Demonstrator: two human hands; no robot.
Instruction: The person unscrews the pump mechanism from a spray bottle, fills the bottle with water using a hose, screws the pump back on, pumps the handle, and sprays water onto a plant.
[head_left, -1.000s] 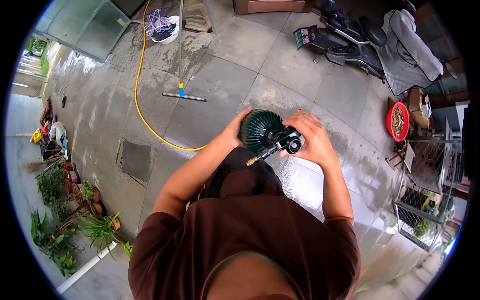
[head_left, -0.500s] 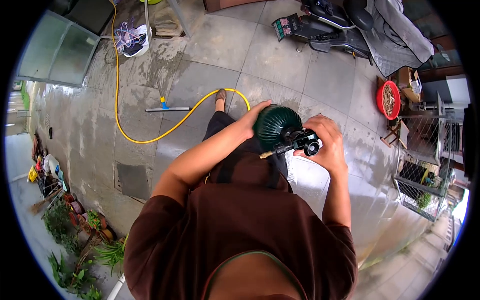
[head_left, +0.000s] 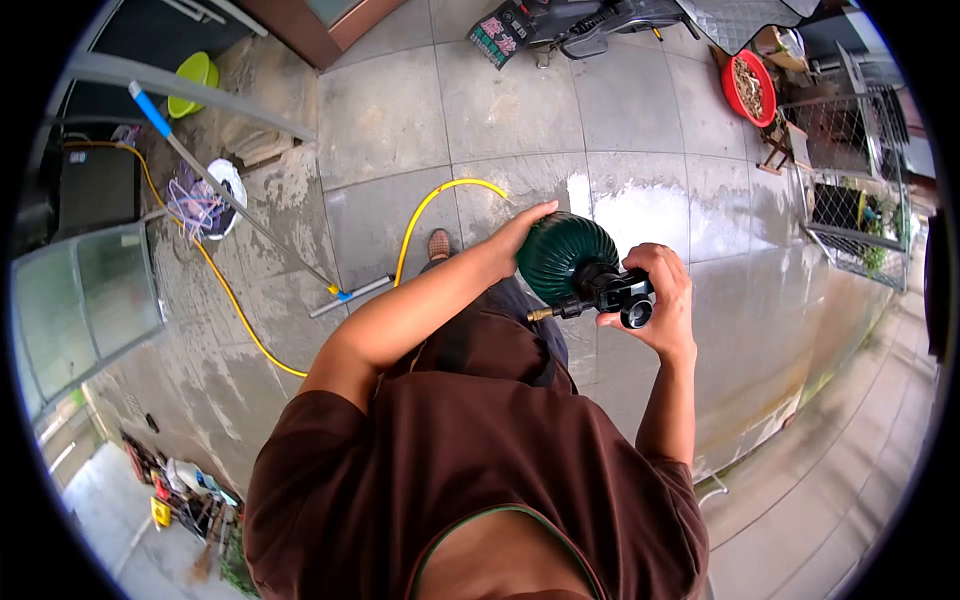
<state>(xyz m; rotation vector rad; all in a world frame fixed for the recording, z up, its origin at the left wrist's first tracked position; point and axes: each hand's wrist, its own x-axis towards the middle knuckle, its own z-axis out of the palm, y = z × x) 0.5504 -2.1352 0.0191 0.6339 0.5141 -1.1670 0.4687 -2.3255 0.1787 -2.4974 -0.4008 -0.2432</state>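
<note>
A dark green ribbed pump spray bottle is held tilted in front of my body. Its black head, with a pump knob and a brass nozzle, faces toward me and the nozzle points left. My left hand supports the bottle's left side, fingers partly hidden behind it. The fingers of my right hand are wrapped around the black spray head. The end of a yellow hose curves close to my left fingertips; whether it touches them I cannot tell.
A blue-handled floor squeegee leans at the left by a white basin of hangers. A lime-green basin, a red basin, a parked scooter and a wire cage stand around the wet tiled floor.
My view has swung round to the right, and the surroundings have shifted in it. Both hands keep their hold on the spray bottle, which sits slightly farther right in view.
</note>
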